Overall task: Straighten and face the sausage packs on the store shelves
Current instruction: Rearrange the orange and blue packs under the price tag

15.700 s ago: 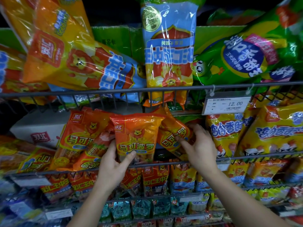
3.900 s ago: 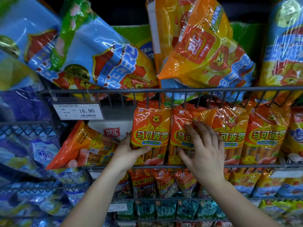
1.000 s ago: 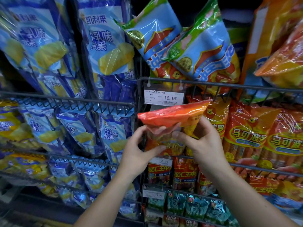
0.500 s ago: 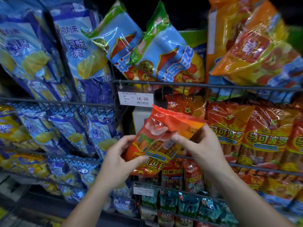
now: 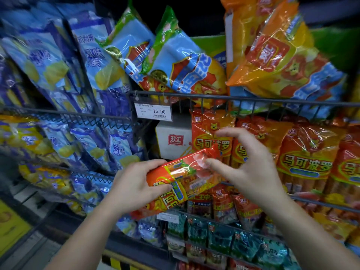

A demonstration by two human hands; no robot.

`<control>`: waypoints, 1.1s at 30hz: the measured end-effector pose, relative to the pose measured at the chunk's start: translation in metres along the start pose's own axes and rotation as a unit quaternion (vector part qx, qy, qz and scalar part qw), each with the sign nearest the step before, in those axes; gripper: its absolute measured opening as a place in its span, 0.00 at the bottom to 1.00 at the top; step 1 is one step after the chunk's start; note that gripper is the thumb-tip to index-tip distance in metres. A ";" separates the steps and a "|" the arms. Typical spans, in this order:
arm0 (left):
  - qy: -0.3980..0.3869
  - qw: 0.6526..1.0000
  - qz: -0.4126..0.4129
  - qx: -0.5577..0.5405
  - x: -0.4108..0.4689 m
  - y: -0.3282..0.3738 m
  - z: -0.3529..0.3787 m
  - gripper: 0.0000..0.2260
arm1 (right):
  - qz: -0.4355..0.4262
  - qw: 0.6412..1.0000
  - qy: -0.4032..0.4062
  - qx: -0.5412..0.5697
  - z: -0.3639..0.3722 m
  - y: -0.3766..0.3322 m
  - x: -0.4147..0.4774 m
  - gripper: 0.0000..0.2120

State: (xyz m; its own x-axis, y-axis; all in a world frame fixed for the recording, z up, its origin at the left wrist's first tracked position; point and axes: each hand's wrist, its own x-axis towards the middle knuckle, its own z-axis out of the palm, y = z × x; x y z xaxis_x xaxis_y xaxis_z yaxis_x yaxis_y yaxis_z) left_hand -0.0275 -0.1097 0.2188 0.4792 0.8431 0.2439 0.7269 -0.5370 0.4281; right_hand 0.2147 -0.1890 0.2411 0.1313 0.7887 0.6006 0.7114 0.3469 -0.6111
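An orange sausage pack (image 5: 181, 178) lies tilted in the air in front of the middle wire shelf, its lower end to the left. My left hand (image 5: 132, 188) grips that lower end, thumb on top. My right hand (image 5: 251, 166) hovers at the pack's upper right end with fingers spread and curved; only the thumb touches the wrapper. Behind it, a row of matching orange packs (image 5: 303, 162) stands upright with labels facing out. To the left of that row is a gap with a white box (image 5: 173, 141) at the back.
A wire rail (image 5: 253, 99) carries a 16.90 price tag (image 5: 153, 112). Above it lean blue-green packs (image 5: 175, 61) and large orange packs (image 5: 276, 59). Blue packs (image 5: 58, 75) fill the left racks. Small red packs (image 5: 224, 207) and teal packs (image 5: 220, 238) sit on lower shelves.
The pack has dropped lower and turned to lie flatter in my left hand. My right hand has released its pinch on the top end, and its fingers have spread above the pack.
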 end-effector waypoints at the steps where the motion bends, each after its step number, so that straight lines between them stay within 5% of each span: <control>1: -0.011 1.000 0.002 0.022 0.001 0.007 -0.002 0.25 | -0.025 0.999 -0.028 -0.038 0.000 -0.001 0.000 0.27; 6: -0.038 0.994 0.039 0.093 0.004 0.037 -0.007 0.24 | -0.132 0.946 -0.156 -0.253 0.007 -0.001 -0.003 0.34; 9: -0.048 0.992 0.052 0.105 0.006 0.053 -0.005 0.25 | -0.120 0.924 -0.255 -0.260 0.007 0.001 -0.005 0.37; 14: -0.064 0.986 0.059 0.140 0.010 0.071 -0.005 0.28 | -0.072 0.925 -0.286 -0.239 -0.001 0.009 -0.010 0.33; 21: 0.069 0.963 0.136 0.224 0.008 0.072 -0.007 0.30 | -0.004 0.943 -0.276 -0.189 0.001 0.021 -0.012 0.30; 26: 0.185 0.965 0.146 0.111 0.006 0.050 -0.013 0.32 | 0.043 0.954 -0.253 -0.153 0.008 0.026 -0.013 0.30; 30: 0.176 0.978 0.068 -0.087 0.006 0.029 -0.010 0.35 | 0.076 0.962 -0.219 -0.141 0.013 0.028 -0.010 0.28; 33: 0.190 0.951 0.002 -0.245 0.011 0.010 -0.006 0.40 | 0.108 0.970 -0.196 -0.097 0.017 0.026 -0.008 0.23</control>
State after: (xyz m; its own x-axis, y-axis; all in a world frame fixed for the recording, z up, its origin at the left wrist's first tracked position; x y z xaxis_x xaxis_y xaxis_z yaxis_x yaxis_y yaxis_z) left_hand -0.0177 -0.1059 0.2308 0.2014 0.8405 0.5030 0.3646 -0.5409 0.7579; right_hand 0.2201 -0.1778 0.2119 0.0467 0.9778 0.2041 0.8184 0.0798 -0.5691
